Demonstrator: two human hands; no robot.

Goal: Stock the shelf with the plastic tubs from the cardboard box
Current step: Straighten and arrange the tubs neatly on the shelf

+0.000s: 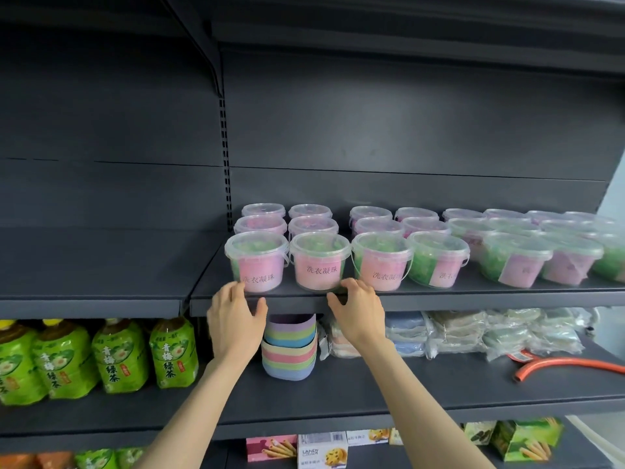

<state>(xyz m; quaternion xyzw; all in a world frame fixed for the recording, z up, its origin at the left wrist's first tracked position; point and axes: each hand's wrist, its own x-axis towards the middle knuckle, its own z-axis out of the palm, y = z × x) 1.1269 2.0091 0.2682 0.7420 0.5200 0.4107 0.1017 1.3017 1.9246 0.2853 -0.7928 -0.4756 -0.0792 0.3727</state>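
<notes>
Several clear plastic tubs with pink labels and green and pink contents stand in rows on the dark shelf (pixel 439 294). The front left tub (pixel 257 260) and the tub beside it (pixel 319 260) sit at the shelf's front edge. My left hand (pixel 235 319) is raised just below the front left tub, fingers loosely spread, fingertips near its base and holding nothing. My right hand (pixel 356 309) hovers at the shelf edge under the second tub, fingers lightly curled and empty. No cardboard box is in view.
Below, green tea bottles (pixel 111 357) stand at the left, a stack of pastel cups (pixel 290 346) sits between my forearms, and packed cloths (pixel 473 333) lie to the right. An orange hose (pixel 568 365) lies at far right. Snack boxes (pixel 321 450) fill the lowest shelf.
</notes>
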